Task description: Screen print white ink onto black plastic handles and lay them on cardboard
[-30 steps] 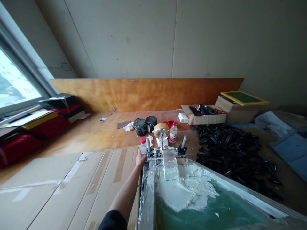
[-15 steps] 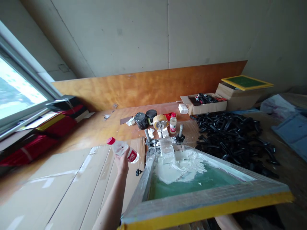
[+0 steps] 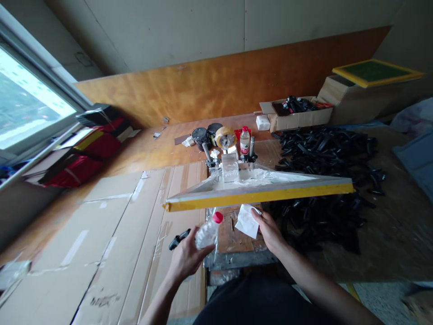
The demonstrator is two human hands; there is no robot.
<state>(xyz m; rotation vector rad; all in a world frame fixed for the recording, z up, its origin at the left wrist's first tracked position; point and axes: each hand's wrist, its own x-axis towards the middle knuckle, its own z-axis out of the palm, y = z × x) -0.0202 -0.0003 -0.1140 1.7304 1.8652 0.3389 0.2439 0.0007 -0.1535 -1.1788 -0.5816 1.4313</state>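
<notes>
My left hand (image 3: 187, 255) is wrapped round a clear plastic bottle (image 3: 206, 234) with a red cap, tilted so the cap leans to the right. My right hand (image 3: 269, 228) grips a white paper tissue (image 3: 248, 221) by its right edge. Both hands are below the front edge of a screen printing frame (image 3: 257, 195), which is raised and seen nearly edge-on. Under it lies the brown, tape-covered base (image 3: 233, 239). A black curved plastic part (image 3: 179, 239) rests on the cardboard just left of my left hand.
Flat cardboard (image 3: 135, 234) covers the left of the table. Black plastic parts (image 3: 324, 153) are heaped on the right. Behind the frame stand two dark tubs (image 3: 200, 135), a tape roll (image 3: 225, 137) and another red-capped bottle (image 3: 245, 141). An open carton (image 3: 301, 118) sits farther back.
My left hand has brought the bottle down and to the right. The screen frame has tilted up. My right hand has come into view with the tissue. The camera looks lower.
</notes>
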